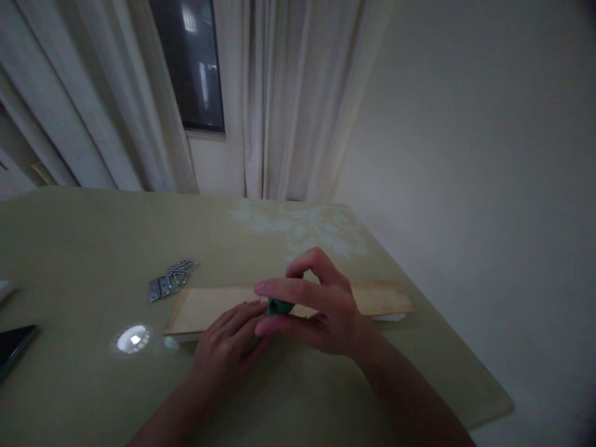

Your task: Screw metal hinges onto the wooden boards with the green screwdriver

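A long, pale wooden board point(205, 307) lies across the table in front of me. My left hand point(233, 335) rests on it with the fingers stretched out side by side, their tips close to a small dark green object point(279, 307). That green object is gripped between the thumb and fingers of my right hand point(316, 304), just above the middle of the board. It looks like a rounded handle seen end-on, but its lower part is hidden, so I cannot tell its exact kind. Whether my left fingertips touch it is unclear.
Beyond the board's left end lie a metal hinge point(161, 287) and several thin metal pieces point(181, 271). A dark flat device point(16, 347) sits at the left edge. White material point(388, 317) shows under the board's right end. The table's right edge point(433, 320) runs beside a wall.
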The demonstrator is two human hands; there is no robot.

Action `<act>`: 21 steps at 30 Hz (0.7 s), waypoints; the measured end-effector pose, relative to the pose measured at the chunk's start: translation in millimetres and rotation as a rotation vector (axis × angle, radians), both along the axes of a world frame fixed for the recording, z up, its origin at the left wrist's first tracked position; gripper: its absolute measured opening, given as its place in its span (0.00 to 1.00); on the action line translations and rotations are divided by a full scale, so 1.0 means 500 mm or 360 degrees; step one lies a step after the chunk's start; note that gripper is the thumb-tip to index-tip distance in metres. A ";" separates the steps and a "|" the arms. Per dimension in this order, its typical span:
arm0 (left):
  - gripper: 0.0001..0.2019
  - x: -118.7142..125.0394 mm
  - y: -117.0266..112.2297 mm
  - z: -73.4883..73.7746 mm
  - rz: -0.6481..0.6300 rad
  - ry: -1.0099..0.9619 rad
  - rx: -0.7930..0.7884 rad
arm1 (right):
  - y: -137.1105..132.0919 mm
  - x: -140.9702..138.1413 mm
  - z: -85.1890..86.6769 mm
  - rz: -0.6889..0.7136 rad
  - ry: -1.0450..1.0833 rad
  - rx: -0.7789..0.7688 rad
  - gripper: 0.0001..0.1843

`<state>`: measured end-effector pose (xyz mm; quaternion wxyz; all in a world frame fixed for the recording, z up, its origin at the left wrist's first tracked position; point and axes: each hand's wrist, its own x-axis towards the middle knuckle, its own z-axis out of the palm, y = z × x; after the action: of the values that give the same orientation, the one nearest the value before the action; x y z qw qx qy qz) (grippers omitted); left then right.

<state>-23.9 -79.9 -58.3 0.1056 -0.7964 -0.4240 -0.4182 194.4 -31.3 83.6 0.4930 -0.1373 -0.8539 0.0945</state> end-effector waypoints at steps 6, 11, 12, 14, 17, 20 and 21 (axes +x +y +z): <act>0.13 0.001 0.002 0.007 -0.0042 -0.0003 0.0041 | -0.004 0.005 0.005 0.0154 -0.0068 -0.0108 0.19; 0.13 -0.001 0.002 0.004 -0.0034 0.0003 0.0059 | 0.000 0.002 0.003 0.0141 -0.0077 -0.0095 0.19; 0.13 -0.001 0.002 0.001 -0.0035 0.0012 0.0044 | -0.001 0.001 0.004 0.0249 -0.0118 -0.0152 0.20; 0.13 -0.003 0.002 -0.003 -0.0035 0.0025 0.0026 | -0.003 0.001 0.005 0.0304 -0.0100 -0.0198 0.21; 0.15 -0.004 0.001 -0.007 -0.0031 0.0016 0.0040 | -0.007 0.001 0.004 0.0057 -0.0039 -0.0043 0.18; 0.14 -0.002 0.001 -0.005 -0.0028 0.0020 0.0058 | -0.010 0.004 0.008 0.0129 -0.0197 -0.0071 0.24; 0.13 -0.001 0.001 -0.003 -0.0025 0.0025 0.0074 | -0.010 0.005 0.010 0.0215 -0.0235 -0.0128 0.27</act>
<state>-24.6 -79.6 -60.0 0.1241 -0.8003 -0.4069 -0.4225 196.8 -36.4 88.6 0.4154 -0.1058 -0.8907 0.1514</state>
